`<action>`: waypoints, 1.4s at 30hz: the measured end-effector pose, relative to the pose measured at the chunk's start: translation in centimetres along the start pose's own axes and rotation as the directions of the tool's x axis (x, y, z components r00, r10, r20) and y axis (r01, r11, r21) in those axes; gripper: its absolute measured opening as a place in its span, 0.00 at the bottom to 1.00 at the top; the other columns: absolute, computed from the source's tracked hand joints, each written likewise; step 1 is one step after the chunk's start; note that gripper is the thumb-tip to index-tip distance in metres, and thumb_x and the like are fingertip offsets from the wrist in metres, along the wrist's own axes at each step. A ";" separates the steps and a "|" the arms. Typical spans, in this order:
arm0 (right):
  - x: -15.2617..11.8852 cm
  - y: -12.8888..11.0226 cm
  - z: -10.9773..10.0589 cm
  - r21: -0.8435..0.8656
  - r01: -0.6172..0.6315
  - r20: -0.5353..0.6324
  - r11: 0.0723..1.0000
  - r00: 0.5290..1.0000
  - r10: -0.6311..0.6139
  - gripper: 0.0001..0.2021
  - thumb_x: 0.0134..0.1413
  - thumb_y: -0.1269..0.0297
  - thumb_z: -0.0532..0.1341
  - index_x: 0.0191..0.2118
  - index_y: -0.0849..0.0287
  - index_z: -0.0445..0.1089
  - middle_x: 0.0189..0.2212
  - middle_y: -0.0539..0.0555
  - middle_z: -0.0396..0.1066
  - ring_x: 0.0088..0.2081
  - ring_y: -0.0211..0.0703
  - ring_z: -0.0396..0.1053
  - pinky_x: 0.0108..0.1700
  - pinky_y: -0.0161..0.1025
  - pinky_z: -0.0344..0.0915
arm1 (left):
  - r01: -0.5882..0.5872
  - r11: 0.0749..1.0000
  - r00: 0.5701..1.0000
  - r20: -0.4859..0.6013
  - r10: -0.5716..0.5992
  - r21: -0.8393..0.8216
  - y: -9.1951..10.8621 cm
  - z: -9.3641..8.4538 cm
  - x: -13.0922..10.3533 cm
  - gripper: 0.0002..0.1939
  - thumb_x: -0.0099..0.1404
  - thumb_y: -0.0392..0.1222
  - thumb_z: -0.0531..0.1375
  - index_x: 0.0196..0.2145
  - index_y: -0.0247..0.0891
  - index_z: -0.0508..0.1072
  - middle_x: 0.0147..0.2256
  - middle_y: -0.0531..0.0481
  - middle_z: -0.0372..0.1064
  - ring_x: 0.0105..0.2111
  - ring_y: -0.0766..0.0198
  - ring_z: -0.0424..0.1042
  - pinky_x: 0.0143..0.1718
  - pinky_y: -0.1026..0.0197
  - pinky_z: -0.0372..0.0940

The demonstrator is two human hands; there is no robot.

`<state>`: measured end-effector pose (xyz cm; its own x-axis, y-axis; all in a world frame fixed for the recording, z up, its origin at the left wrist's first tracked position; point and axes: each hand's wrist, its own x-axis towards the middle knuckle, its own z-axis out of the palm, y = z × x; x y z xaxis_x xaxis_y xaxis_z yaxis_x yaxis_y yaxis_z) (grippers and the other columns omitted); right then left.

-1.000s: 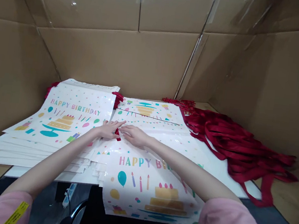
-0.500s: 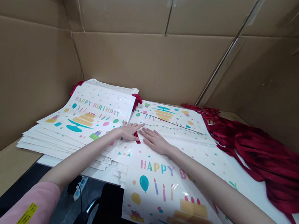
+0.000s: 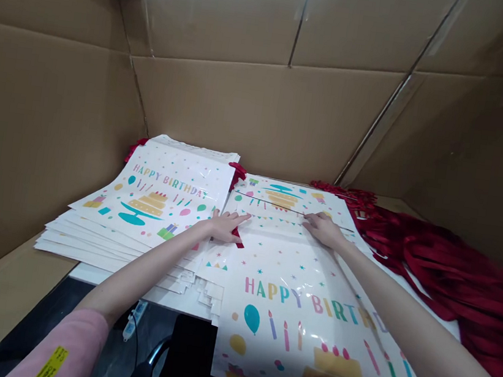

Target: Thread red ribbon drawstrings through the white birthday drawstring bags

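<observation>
Where the near sheet (image 3: 287, 267) overhangs the table (image 3: 176, 301): red tab (image 3: 238, 239) at left edge — right edge, none seen.
Left hand (image 3: 225, 226): spread beside tab, gripping nothing visible.
Right hand (image 3: 324, 229): half-open on sheet — grip unclear.
Left stack (image 3: 175, 169): apparently ribboned.
Ribbon pile (image 3: 459, 265): loose, right.

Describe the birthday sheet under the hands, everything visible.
The sheet is white, glossy, plastic-looking, printed with pastel "HAPPY BIRTHDAY" lettering, candles, balloons and a tiered cake. It lies on the white tabletop, its near end drooping past the edge. The left hand rests at its left side by a red strip; the right hand is on its upper part.
</observation>
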<state>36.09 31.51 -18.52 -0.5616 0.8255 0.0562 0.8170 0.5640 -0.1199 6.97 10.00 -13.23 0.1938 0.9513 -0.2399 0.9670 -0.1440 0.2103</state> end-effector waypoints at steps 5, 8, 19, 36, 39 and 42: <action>1.4 0.8 -0.7 0.006 0.027 0.022 1.000 0.999 -0.027 0.17 0.52 0.54 0.57 0.44 0.58 0.69 0.43 0.61 0.66 0.47 0.52 0.65 0.46 0.43 0.63 | -0.022 1.000 0.999 -0.028 0.023 0.012 0.1 0.1 -0.8 0.42 0.60 0.61 0.52 0.66 0.51 0.36 0.61 0.39 0.50 0.60 0.44 0.49 0.55 0.28 0.36; 2.2 1.1 -1.0 0.010 0.054 0.054 0.999 0.997 -0.054 0.16 0.49 0.53 0.60 0.40 0.58 0.70 0.40 0.58 0.68 0.42 0.48 0.67 0.42 0.39 0.63 | -0.039 0.999 0.999 -0.034 0.040 0.014 0.1 0.1 -1.3 0.42 0.61 0.62 0.51 0.66 0.50 0.37 0.60 0.39 0.53 0.59 0.44 0.51 0.55 0.28 0.35; 2.5 2.4 -1.0 0.005 0.075 0.029 0.997 0.997 -0.075 0.23 0.46 0.46 0.59 0.41 0.59 0.71 0.39 0.61 0.69 0.40 0.52 0.68 0.38 0.41 0.64 | -0.036 0.997 0.998 -0.051 0.032 -0.069 0.2 -0.2 -2.6 0.39 0.63 0.61 0.49 0.66 0.49 0.38 0.61 0.43 0.52 0.59 0.44 0.51 0.58 0.33 0.35; 1.6 0.0 -2.7 0.057 0.067 0.020 0.996 0.997 -0.068 0.10 0.42 0.59 0.62 0.31 0.57 0.68 0.31 0.54 0.73 0.33 0.45 0.70 0.30 0.35 0.60 | -0.031 0.981 0.984 -0.180 -0.005 -0.193 -1.3 0.6 -2.7 0.32 0.68 0.59 0.42 0.65 0.51 0.38 0.65 0.46 0.44 0.62 0.50 0.48 0.59 0.35 0.34; 0.9 -0.9 -3.9 0.062 0.082 -0.029 0.995 0.996 -0.080 0.08 0.43 0.59 0.61 0.30 0.57 0.69 0.31 0.53 0.73 0.34 0.46 0.70 0.30 0.35 0.60 | -0.011 0.977 0.978 -0.208 -0.034 -0.214 -1.3 0.6 -2.4 0.31 0.68 0.58 0.44 0.65 0.50 0.40 0.63 0.46 0.47 0.59 0.50 0.53 0.59 0.38 0.37; 0.1 -1.9 -5.7 0.055 0.109 -0.088 0.992 0.991 -0.104 0.08 0.45 0.59 0.61 0.32 0.57 0.69 0.32 0.53 0.73 0.36 0.46 0.69 0.31 0.35 0.58 | 0.007 0.978 0.941 -0.328 -0.077 -0.210 -1.0 0.4 -2.3 0.29 0.69 0.56 0.44 0.64 0.48 0.45 0.61 0.45 0.52 0.57 0.50 0.57 0.58 0.44 0.43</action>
<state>35.22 30.61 -12.64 -0.6302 0.7608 0.1550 0.7423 0.6489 -0.1674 5.62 7.87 -13.31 0.0532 0.9962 0.0691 0.9119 -0.0767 0.4031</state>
